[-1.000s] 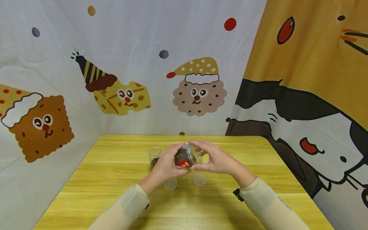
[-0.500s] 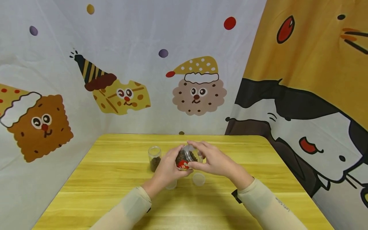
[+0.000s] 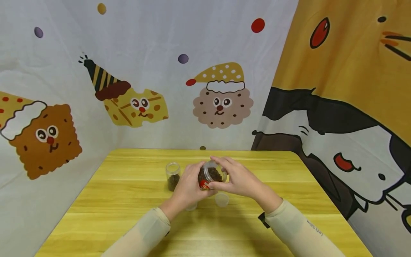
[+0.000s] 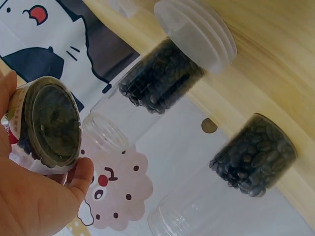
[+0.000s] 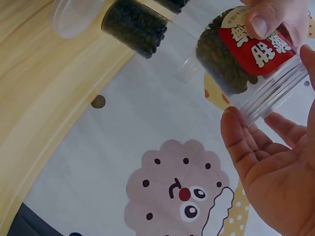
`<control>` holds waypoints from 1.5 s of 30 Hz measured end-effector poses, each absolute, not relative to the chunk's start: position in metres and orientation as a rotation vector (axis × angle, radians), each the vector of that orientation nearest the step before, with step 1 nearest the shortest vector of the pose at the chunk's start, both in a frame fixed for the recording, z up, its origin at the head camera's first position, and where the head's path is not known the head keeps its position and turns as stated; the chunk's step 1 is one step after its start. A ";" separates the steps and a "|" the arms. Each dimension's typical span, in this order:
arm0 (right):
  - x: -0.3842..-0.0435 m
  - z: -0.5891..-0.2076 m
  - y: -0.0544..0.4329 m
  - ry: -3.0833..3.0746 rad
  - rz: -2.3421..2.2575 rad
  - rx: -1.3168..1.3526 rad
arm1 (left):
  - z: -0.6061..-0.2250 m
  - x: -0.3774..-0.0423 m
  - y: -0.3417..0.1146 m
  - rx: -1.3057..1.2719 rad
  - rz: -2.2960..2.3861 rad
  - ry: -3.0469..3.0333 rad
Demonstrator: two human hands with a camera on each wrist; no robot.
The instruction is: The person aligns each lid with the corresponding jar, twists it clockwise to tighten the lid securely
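Note:
My left hand (image 3: 186, 187) grips the body of a clear jar (image 3: 209, 175), partly filled with dark, bean-like pieces, above the table. The jar is tilted, its ribbed rim towards my right hand (image 3: 240, 178), whose thumb and fingers hold that rim from opposite sides. A red label (image 5: 256, 49) with white characters shows in the right wrist view, under a left-hand finger. In the left wrist view the jar's round base (image 4: 55, 123) faces the camera. Two more clear jars stand there, a nearer one (image 4: 162, 76) and another (image 4: 253, 157), both part filled with similar dark pieces.
Behind my left hand, one jar (image 3: 173, 181) stands upright on the wooden table (image 3: 135, 225). Below the hands lie two translucent lids, one (image 3: 222, 200) in plain sight and the other (image 3: 191, 207) partly covered by the left hand. A cartoon-printed cloth (image 3: 144, 43) hangs behind the table.
The held jar has turned, its rim end now facing the head camera more and its red label showing less. My left hand has shifted slightly right, covering more of one lid.

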State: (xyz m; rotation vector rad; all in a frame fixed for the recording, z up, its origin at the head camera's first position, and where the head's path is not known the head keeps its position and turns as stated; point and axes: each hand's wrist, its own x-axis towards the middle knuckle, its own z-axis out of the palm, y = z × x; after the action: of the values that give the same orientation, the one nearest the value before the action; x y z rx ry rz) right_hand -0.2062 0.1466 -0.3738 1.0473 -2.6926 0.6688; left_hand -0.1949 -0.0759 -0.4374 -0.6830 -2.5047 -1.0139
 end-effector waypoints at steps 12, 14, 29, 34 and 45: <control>-0.202 -0.376 0.139 -2.586 0.422 1.023 | -0.439 -0.191 -0.076 -0.687 -1.139 -2.519; -0.202 -0.377 0.138 -2.575 0.400 1.031 | -0.439 -0.190 -0.076 -0.686 -1.154 -2.524; -0.199 -0.378 0.148 -2.633 0.506 1.090 | -0.445 -0.186 -0.072 -0.659 -1.231 -2.491; -0.197 -0.377 0.152 -2.645 0.542 1.100 | -0.444 -0.182 -0.071 -0.661 -1.225 -2.474; -0.196 -0.382 0.164 -2.692 0.546 1.112 | -0.452 -0.178 -0.062 -0.661 -1.250 -2.526</control>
State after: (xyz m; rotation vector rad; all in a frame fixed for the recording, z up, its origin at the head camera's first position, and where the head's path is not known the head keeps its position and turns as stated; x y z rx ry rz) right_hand -0.1960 0.1639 -0.3824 1.1120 -2.6921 0.5460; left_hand -0.1784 -0.0618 -0.4519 -0.6611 -2.5256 -1.2501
